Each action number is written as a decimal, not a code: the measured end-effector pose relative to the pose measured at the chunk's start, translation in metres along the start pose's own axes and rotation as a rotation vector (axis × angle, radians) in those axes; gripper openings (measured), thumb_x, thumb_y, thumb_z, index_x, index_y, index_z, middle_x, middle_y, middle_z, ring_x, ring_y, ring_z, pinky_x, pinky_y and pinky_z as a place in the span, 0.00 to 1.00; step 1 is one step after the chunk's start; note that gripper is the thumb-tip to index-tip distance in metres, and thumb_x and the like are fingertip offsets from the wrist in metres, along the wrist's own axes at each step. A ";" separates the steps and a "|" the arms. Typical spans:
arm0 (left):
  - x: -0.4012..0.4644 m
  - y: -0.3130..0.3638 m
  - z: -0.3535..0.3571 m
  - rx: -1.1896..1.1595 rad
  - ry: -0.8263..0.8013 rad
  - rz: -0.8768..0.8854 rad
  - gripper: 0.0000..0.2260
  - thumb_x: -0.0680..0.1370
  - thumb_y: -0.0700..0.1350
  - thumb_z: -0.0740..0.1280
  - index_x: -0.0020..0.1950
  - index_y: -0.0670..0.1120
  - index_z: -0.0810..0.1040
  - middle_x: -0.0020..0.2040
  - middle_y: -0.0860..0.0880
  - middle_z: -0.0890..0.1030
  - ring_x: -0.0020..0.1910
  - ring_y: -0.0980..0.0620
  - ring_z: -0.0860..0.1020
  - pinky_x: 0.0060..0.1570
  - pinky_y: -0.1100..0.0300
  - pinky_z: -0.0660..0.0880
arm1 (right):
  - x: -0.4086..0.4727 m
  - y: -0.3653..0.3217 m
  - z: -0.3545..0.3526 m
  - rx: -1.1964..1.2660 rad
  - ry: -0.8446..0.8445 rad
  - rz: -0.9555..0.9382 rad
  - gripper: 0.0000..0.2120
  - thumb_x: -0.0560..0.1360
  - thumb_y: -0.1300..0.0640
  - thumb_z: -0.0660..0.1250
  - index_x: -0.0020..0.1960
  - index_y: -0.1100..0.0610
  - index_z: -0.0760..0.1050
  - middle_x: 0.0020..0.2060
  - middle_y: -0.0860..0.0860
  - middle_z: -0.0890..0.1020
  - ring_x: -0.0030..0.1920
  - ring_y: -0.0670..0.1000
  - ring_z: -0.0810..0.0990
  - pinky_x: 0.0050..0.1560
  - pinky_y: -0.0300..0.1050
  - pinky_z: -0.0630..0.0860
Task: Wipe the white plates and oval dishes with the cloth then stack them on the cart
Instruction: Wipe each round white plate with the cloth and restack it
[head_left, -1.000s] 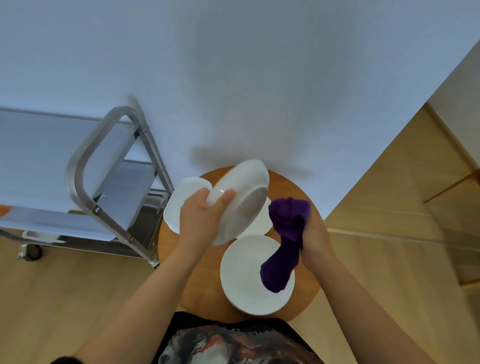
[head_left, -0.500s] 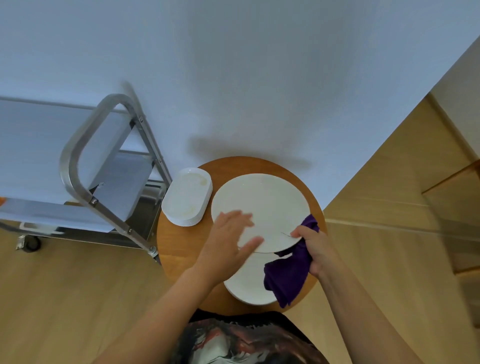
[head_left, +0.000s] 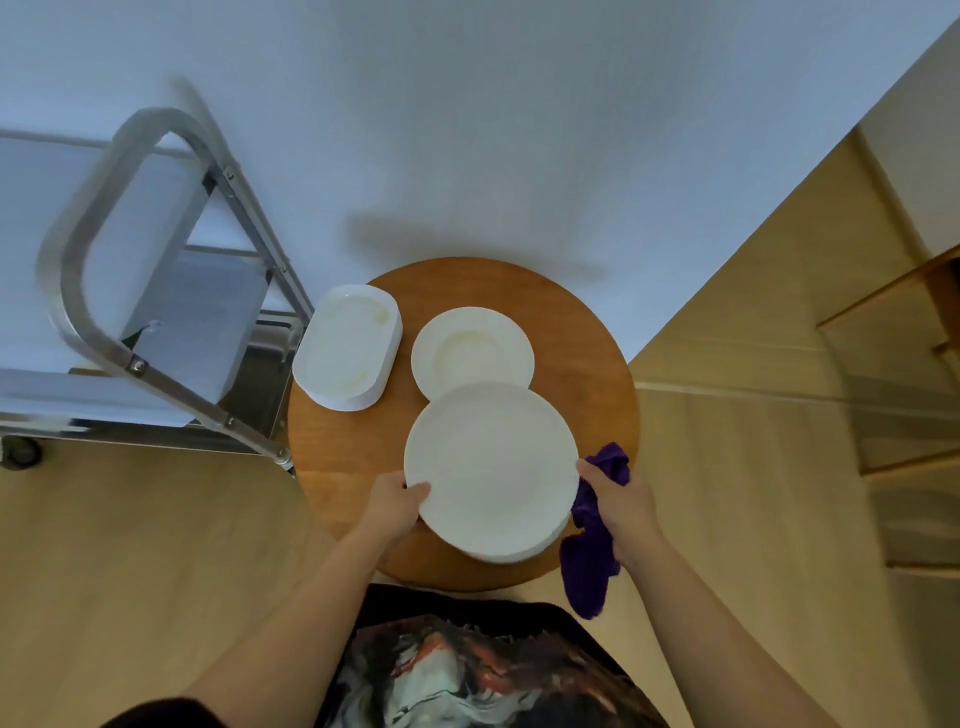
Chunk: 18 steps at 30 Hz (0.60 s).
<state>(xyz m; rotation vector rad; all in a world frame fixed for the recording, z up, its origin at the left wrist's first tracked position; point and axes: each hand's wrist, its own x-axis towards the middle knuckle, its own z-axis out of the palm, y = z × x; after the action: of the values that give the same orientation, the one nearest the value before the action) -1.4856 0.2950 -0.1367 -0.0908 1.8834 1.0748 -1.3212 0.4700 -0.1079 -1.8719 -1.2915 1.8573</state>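
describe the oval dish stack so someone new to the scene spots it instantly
Find the round wooden table by the wall. On its left edge, beside the metal cart, sits the oval dish stack. It alone is oblong with rounded corners; both white plates are round, and no hand touches it.

Both hands hold a large white plate (head_left: 491, 467) above a round wooden table (head_left: 587, 353): left hand (head_left: 396, 506) grips its left rim, right hand (head_left: 618, 499) pinches a purple cloth (head_left: 589, 564).
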 end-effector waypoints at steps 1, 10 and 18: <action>0.002 -0.005 0.003 0.021 0.010 0.000 0.06 0.80 0.37 0.60 0.47 0.41 0.76 0.43 0.44 0.79 0.45 0.43 0.77 0.52 0.42 0.77 | 0.002 0.002 0.000 -0.021 0.051 -0.016 0.06 0.72 0.54 0.72 0.46 0.55 0.77 0.39 0.54 0.82 0.38 0.54 0.79 0.36 0.44 0.73; 0.029 -0.032 0.017 0.276 0.060 0.026 0.08 0.79 0.39 0.61 0.51 0.38 0.78 0.47 0.39 0.81 0.49 0.39 0.79 0.50 0.44 0.78 | 0.001 0.004 0.014 -0.121 0.114 -0.224 0.05 0.72 0.56 0.70 0.41 0.49 0.75 0.37 0.49 0.81 0.38 0.51 0.79 0.41 0.46 0.76; 0.053 -0.013 0.016 0.967 -0.024 0.152 0.15 0.82 0.48 0.55 0.52 0.40 0.77 0.44 0.47 0.77 0.44 0.49 0.76 0.42 0.57 0.75 | 0.004 0.013 0.040 -0.181 0.062 -0.231 0.08 0.73 0.58 0.70 0.39 0.49 0.73 0.33 0.46 0.78 0.34 0.46 0.77 0.35 0.39 0.75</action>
<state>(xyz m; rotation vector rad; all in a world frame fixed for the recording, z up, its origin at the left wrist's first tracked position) -1.4981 0.3168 -0.1879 0.6178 2.2151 0.1631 -1.3517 0.4482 -0.1270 -1.7592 -1.6244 1.6018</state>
